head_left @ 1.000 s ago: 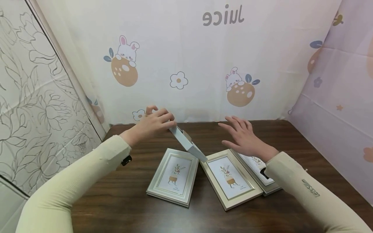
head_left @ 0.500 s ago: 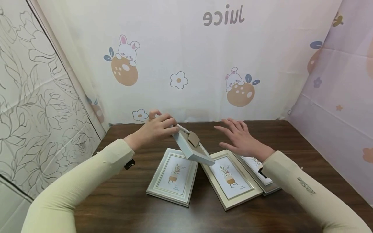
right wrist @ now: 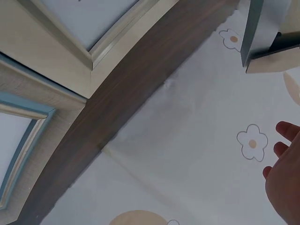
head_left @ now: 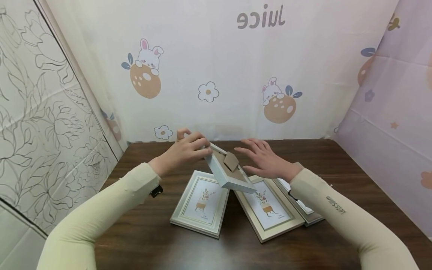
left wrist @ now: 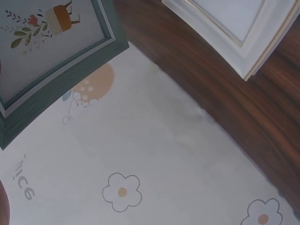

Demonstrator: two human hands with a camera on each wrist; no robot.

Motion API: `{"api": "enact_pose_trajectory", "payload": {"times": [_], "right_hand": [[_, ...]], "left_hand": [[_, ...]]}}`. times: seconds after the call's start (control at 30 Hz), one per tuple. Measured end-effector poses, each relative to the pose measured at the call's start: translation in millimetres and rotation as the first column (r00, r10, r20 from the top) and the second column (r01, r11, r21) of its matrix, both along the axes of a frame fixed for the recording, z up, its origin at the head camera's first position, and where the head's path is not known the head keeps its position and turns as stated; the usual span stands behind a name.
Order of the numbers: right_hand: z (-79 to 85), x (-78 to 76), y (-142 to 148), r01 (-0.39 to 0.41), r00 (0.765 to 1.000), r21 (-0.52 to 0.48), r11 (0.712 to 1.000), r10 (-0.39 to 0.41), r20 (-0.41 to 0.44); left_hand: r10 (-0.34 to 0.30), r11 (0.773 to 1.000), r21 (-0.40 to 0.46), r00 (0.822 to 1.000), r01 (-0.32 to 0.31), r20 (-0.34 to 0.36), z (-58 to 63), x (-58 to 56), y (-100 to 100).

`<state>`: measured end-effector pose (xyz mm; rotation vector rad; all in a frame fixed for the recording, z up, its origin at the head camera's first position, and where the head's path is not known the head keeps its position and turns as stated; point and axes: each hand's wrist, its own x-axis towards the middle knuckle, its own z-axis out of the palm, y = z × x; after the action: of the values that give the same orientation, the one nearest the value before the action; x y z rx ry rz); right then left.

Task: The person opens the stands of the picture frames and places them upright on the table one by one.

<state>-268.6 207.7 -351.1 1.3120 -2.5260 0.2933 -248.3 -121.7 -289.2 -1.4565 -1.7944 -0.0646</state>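
Observation:
My left hand grips one end of a picture frame, raised and tilted above the table. Its brown backing faces up in the head view, with a stand flap sticking out. Seen from the left wrist, its green-grey border surrounds a potted-plant print. My right hand hovers just right of the raised frame, fingers extended and holding nothing. Below lie a white picture frame and a champagne-coloured picture frame, both face up. The latter partly covers another picture frame at the right.
A dark wooden table carries the frames. Behind it hangs a white printed curtain, with another curtain along the right. A flower-patterned panel stands on the left side.
My left hand moves right with the picture frame and turns it so more of its back shows. My right hand moves left toward it. The frames on the table stay put.

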Motion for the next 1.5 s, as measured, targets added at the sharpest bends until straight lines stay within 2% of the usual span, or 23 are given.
{"api": "enact_pose_trajectory", "payload": {"times": [0.27,0.67,0.87,1.2,1.5], "right_hand": [[-1.7,-9.3,-10.5,-0.020,1.000,0.040,0.999,0.021,-0.010],[-4.5,-18.4,-10.6,-0.043,0.999,0.050,0.998,0.044,-0.009],[-3.9,-22.3,-8.5,-0.058,0.997,0.053,0.997,0.060,-0.045],[9.1,-22.1,-0.7,-0.001,0.996,0.035,0.999,0.004,-0.092],[15.1,-20.5,4.7,0.046,0.988,0.011,0.999,-0.044,-0.146]], "left_hand": [[-0.013,0.999,0.035,0.997,0.016,-0.081,-1.9,-3.1,9.2],[-0.002,1.000,0.001,0.999,0.002,-0.053,-4.5,-2.3,11.8],[-0.002,1.000,-0.015,0.999,0.002,-0.050,-5.2,-3.1,12.5],[-0.008,1.000,-0.008,0.997,0.007,-0.075,-6.4,-6.0,13.2],[0.017,1.000,-0.025,0.997,-0.019,-0.081,-10.2,-7.8,11.5]]}}
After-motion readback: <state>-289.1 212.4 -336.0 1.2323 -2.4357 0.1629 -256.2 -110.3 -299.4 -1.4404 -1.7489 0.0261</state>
